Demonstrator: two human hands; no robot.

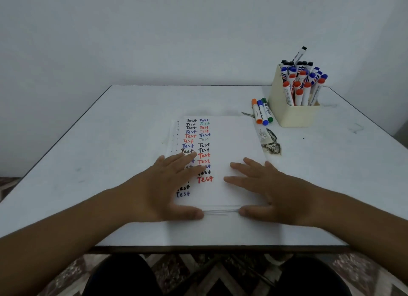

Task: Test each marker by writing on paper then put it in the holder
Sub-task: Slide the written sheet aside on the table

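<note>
Bare table (132, 123) left of paper (238, 141); holder (289, 114) blocks far right.

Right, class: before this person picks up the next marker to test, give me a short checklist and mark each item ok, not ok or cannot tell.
1. Both hands free: left hand and right hand lie flat on the paper, holding nothing: ok.
2. Blank writing space on the paper: ok.
3. Untested markers within reach: three loose markers lie beside the holder: ok.
4. Caps off the loose markers: not ok.
5. Room left in the holder: cannot tell.
</note>
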